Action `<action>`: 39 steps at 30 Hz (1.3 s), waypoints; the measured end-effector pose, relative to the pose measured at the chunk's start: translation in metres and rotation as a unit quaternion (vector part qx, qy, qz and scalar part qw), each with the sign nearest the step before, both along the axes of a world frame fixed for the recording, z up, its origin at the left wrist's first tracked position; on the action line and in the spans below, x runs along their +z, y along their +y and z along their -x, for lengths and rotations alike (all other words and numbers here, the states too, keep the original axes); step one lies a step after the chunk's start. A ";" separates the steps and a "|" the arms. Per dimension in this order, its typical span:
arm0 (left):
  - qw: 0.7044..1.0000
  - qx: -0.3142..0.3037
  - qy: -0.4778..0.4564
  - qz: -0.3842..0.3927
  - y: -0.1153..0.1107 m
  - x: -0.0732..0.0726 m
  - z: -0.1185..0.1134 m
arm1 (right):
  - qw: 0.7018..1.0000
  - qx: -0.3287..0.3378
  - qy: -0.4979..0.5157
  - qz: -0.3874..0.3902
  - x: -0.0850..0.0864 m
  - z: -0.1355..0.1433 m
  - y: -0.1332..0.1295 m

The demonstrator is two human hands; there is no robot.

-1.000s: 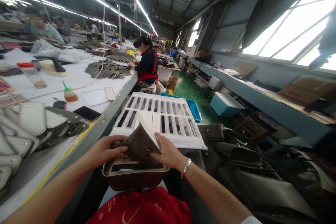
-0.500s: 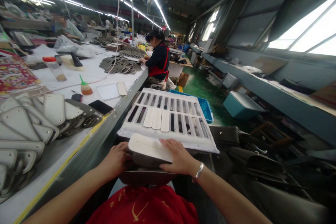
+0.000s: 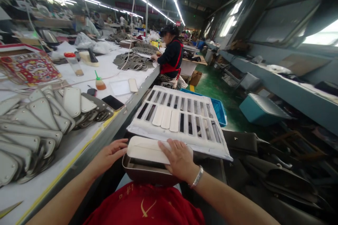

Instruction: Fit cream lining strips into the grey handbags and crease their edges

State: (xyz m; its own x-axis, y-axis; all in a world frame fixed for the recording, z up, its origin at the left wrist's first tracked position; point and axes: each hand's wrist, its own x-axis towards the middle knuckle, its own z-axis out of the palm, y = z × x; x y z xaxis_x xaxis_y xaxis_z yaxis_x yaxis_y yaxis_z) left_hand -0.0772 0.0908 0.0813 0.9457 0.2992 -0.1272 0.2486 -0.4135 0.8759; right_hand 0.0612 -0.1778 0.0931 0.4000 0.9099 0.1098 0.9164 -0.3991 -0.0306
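On my lap rests a dark grey-brown bag body (image 3: 150, 174) with a long, pale, round-cornered panel (image 3: 145, 149) along its top. A dark opening shows below the panel, toward me. My right hand (image 3: 178, 158) lies over the panel's right part, fingers on top and thumb at the near edge, gripping the bag. At the other end, my left hand (image 3: 112, 153) has its fingers stretched out beside the panel's left tip; whether they touch it I cannot tell. Just beyond lies a white slotted rack (image 3: 176, 137) with three pale strips (image 3: 166, 117) on it.
Many pale panels with rivets (image 3: 31, 135) are heaped on the left table, near a phone (image 3: 113, 102) and a glue bottle (image 3: 100, 82). A co-worker (image 3: 171, 54) sits farther along. Dark bags (image 3: 264, 172) lie right; a blue crate (image 3: 218, 109) stands behind the rack.
My left hand has let go of the bag's left side and its fingers have straightened. The bag has tipped so its opening shows more. The view has turned left.
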 end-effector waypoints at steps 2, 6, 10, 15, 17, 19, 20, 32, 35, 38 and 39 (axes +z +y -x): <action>0.999 0.022 -0.004 0.038 -0.006 -0.001 0.001 | 1.000 0.000 -0.001 0.010 -0.002 0.000 -0.001; 0.994 0.052 0.014 0.092 -0.013 -0.006 -0.006 | 0.999 0.021 0.028 0.031 -0.004 0.001 -0.001; 0.997 0.021 0.025 0.077 -0.014 -0.018 -0.020 | 0.996 0.011 0.082 0.038 -0.001 0.002 0.003; 0.998 0.016 0.028 0.054 -0.014 -0.026 -0.026 | 0.995 0.039 0.081 0.050 0.006 0.001 0.000; 0.999 0.011 0.026 0.032 -0.014 -0.026 -0.023 | 0.991 0.094 0.073 0.058 0.007 0.000 -0.003; 1.000 -0.004 0.018 0.015 -0.014 -0.025 -0.020 | 0.986 0.133 0.072 0.066 0.007 -0.001 -0.004; 1.000 -0.011 0.015 0.009 -0.014 -0.024 -0.018 | 0.985 0.141 0.072 0.069 0.007 -0.002 -0.004; 1.000 0.001 -0.016 0.027 -0.006 -0.017 -0.011 | 0.982 0.162 0.062 0.076 0.004 -0.012 -0.002; 0.999 -0.034 -0.016 -0.014 -0.005 -0.016 -0.011 | 0.983 0.163 0.054 0.059 0.003 -0.011 -0.005; 0.992 -0.099 0.017 -0.077 -0.001 -0.012 -0.013 | 0.984 0.156 0.067 0.057 0.003 -0.012 -0.005; 0.987 -0.117 0.025 -0.103 0.001 -0.010 -0.014 | 0.983 0.156 0.074 0.060 0.004 -0.012 -0.005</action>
State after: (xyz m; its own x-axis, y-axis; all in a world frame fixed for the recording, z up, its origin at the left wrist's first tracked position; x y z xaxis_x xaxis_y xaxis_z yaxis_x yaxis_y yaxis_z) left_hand -0.0627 0.0922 0.0717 0.9860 0.0985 -0.1346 0.1665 -0.6332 0.7559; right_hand 0.0735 -0.1827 0.0969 0.1030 0.9937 -0.0432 0.9838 -0.1082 -0.1426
